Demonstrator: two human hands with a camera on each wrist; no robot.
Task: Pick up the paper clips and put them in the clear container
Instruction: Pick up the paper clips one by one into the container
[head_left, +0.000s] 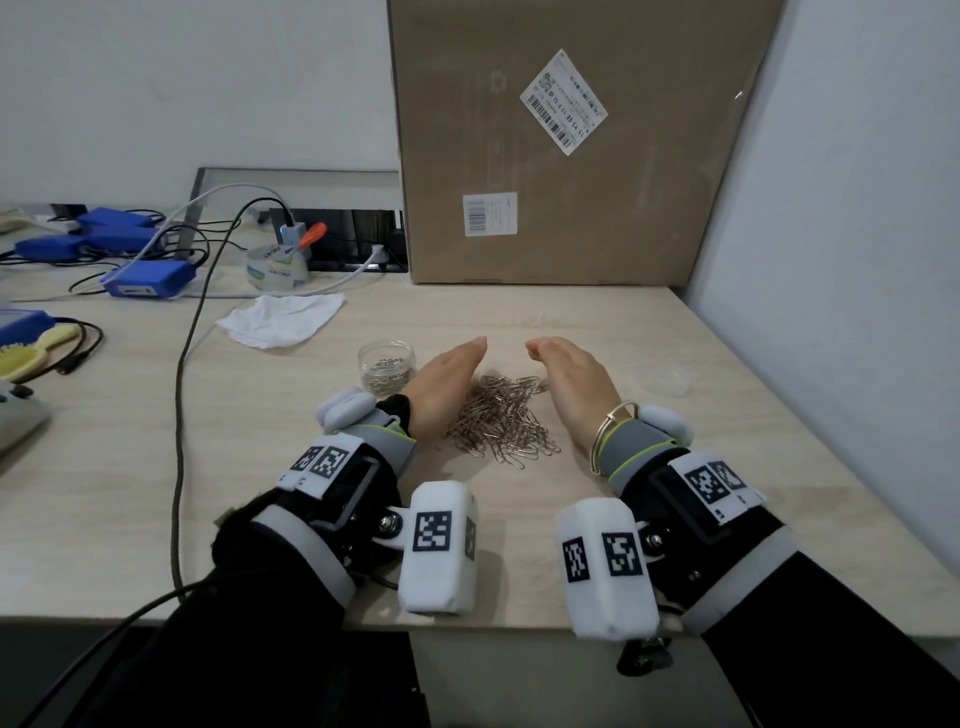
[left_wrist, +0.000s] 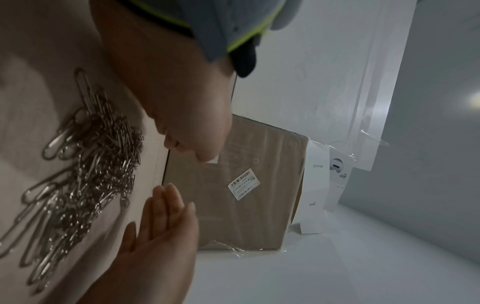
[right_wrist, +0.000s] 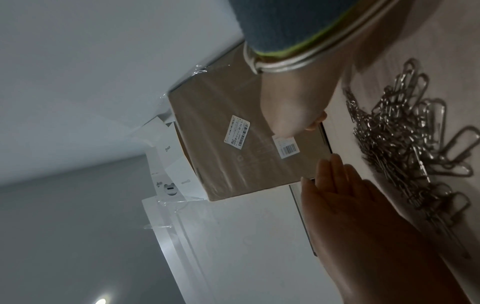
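Observation:
A heap of silver paper clips (head_left: 498, 418) lies on the light wooden table (head_left: 675, 467). My left hand (head_left: 447, 379) stands on its edge against the heap's left side, fingers straight. My right hand (head_left: 569, 379) stands on edge at the heap's right side, fingertips slightly bent inward; neither hand holds anything. The clear container (head_left: 387, 364), a small round jar with some clips inside, stands just left of my left hand. In the left wrist view, the clips (left_wrist: 85, 164) lie beside my left hand (left_wrist: 182, 107) and right hand (left_wrist: 161, 226). The right wrist view also shows the clips (right_wrist: 402, 139).
A clear round lid (head_left: 667, 382) lies right of my right hand. A big cardboard box (head_left: 561, 145) stands at the back, a wall (head_left: 831, 260) at right. A crumpled tissue (head_left: 283, 317), tape roll (head_left: 275, 265), black cable (head_left: 182, 389) and blue devices (head_left: 148, 278) lie at left.

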